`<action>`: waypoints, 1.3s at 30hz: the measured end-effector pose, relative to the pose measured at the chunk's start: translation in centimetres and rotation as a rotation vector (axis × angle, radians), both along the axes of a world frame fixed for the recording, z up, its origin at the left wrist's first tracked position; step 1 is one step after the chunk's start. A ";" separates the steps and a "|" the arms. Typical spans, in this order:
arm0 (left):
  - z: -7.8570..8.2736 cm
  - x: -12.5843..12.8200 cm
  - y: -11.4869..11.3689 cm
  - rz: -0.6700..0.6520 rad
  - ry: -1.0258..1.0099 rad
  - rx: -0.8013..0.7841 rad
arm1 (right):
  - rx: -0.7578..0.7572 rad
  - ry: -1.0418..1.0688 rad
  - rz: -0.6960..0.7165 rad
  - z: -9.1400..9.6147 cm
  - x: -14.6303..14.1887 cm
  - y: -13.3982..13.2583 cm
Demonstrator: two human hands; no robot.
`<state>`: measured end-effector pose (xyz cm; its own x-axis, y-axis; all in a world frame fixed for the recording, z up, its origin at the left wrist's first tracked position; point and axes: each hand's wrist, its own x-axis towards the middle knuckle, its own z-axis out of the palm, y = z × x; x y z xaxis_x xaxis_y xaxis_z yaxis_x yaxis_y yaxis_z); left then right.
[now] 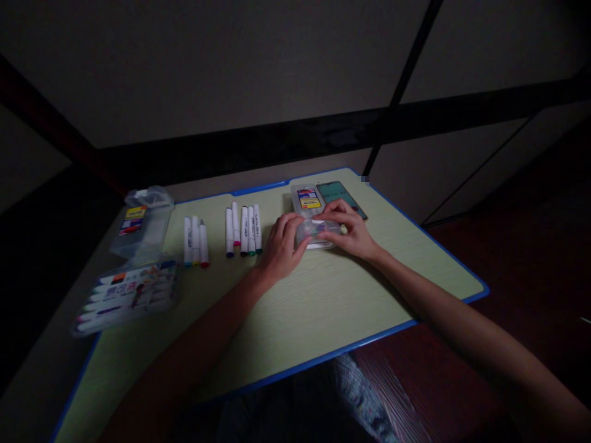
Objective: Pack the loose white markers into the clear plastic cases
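A clear plastic marker case (310, 209) with a yellow label lies on the far middle of a small pale table (300, 307). My left hand (281, 246) grips the case's near left end, fingers curled against it. My right hand (348, 231) rests on its near right end, fingers bent over the top. Markers with coloured caps show dimly inside the case between my hands.
Several white markers (244, 229) lie in a row left of my hands, three more (195, 241) further left. An open empty case (141, 224) and a full marker case (127, 295) sit at the left edge. A phone (340, 194) lies behind the held case.
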<state>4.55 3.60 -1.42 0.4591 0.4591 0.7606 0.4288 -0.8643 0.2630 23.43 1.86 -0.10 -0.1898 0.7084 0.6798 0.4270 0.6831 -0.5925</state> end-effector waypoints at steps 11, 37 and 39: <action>0.1 0.0 0.0 -0.003 0.009 -0.023 | 0.028 0.022 0.054 -0.2 0.2 0.1; 0.0 -0.1 0.1 -0.011 0.022 -0.037 | 0.002 0.009 0.062 0.2 0.2 -0.1; 0.0 -0.1 0.1 -0.012 0.022 -0.040 | 0.010 0.011 0.069 0.2 0.3 -0.1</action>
